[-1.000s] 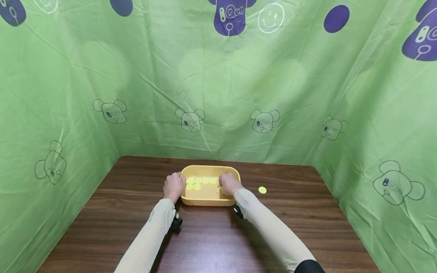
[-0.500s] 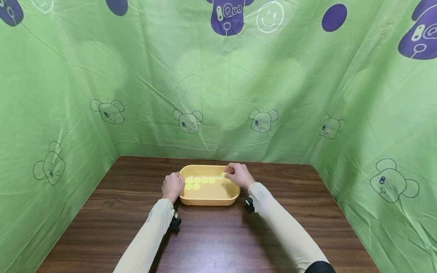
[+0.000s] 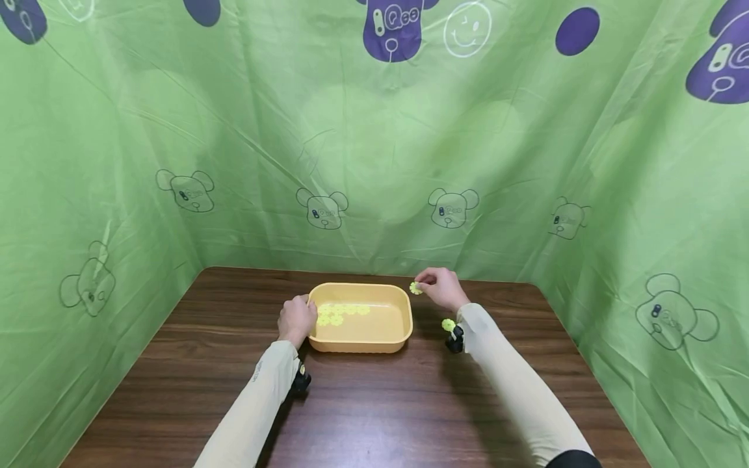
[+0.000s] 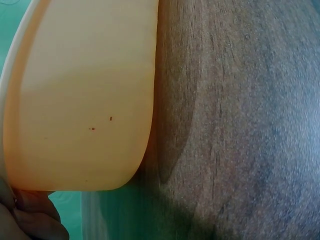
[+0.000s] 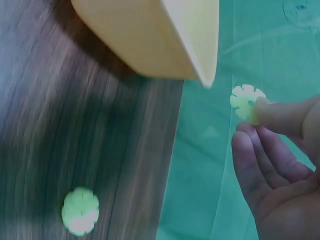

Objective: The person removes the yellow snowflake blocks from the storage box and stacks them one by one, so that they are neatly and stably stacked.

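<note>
Yellow plastic, notched like a flower, a small disc (image 3: pixel 416 288) is clamped between thumb and fingers of the right hand (image 3: pixel 443 289), toward the far edge of the brown wood-grain table (image 3: pixel 363 396). The left hand (image 3: pixel 297 320) has its fingers gripping the left rim of a pale-orange, rounded rectangular tub (image 3: pixel 358 347). Only the head view shows flower-shaped discs (image 3: pixel 337 320) inside; only the left wrist view, dark specks (image 4: pixel 92 129) on its wall. Room opens toward the near edge.
</note>
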`<action>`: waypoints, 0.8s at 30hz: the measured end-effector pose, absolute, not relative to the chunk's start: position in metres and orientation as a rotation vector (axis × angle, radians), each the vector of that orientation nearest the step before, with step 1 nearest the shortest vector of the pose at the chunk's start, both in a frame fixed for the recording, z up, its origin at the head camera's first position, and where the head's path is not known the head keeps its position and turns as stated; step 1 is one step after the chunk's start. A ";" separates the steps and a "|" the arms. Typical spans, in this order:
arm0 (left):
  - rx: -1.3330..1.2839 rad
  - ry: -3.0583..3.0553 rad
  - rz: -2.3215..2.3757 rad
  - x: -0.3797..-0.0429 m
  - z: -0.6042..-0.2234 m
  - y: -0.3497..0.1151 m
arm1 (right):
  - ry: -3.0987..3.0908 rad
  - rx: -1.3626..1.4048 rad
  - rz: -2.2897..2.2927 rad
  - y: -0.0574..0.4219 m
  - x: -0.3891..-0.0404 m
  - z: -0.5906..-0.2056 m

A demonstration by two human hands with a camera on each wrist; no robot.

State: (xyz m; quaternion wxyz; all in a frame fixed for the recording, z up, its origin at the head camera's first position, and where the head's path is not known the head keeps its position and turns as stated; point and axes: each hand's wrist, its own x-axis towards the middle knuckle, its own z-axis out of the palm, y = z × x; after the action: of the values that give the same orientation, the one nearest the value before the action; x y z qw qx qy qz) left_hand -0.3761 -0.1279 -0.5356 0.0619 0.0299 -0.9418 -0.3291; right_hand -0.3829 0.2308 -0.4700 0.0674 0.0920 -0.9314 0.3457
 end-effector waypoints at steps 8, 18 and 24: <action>0.100 -2.839 -0.987 -0.375 -0.535 -0.126 | -2.932 0.241 0.937 0.268 -0.380 -0.477; 0.119 -2.842 -0.977 -0.373 -0.534 -0.124 | -3.052 0.143 0.957 0.303 -0.370 -0.497; 0.121 -2.852 -0.974 -0.371 -0.535 -0.125 | -3.097 0.153 0.954 0.307 -0.362 -0.510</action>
State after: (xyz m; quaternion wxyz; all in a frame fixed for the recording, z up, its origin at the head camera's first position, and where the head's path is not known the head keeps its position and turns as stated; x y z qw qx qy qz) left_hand -0.3712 -0.1247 -0.5354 0.0626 0.0402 -0.9437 -0.3224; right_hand -0.3621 0.3072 -0.5101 -0.0514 0.0470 -0.9533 0.2937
